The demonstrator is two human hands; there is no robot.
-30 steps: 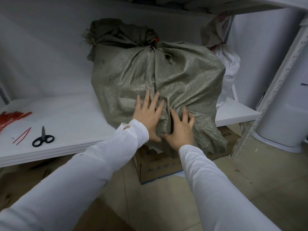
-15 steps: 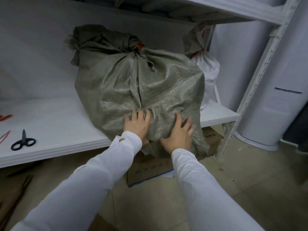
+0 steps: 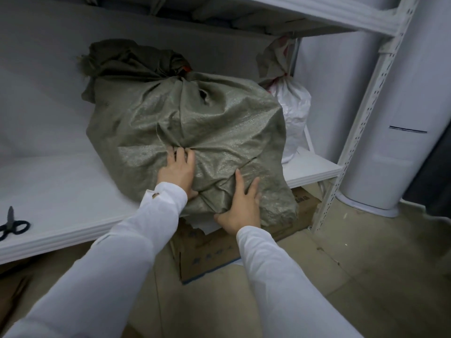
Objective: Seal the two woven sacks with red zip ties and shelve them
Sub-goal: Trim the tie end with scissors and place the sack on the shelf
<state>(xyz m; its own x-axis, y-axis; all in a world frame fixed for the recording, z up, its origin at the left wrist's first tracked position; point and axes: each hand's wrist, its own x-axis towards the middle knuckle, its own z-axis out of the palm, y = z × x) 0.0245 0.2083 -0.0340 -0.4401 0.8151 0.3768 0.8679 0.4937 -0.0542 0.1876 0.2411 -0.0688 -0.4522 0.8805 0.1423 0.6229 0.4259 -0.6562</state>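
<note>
Already on the white shelf board point(image 3: 61, 191), the green woven sack point(image 3: 195, 123) lies with its tied neck toward the back wall, a red zip tie point(image 3: 186, 69) just showing there. Its near corner overhangs the edge. The white sack point(image 3: 292, 113) stands behind it to the right. The left hand point(image 3: 178, 172), flat half a second ago, now bunches a fold of cloth. The right hand point(image 3: 241, 208) presses flat-fingered on the lower corner. This looks like a grip taken for a final shove inward. Scissors point(image 3: 12, 225) lie far left.
</note>
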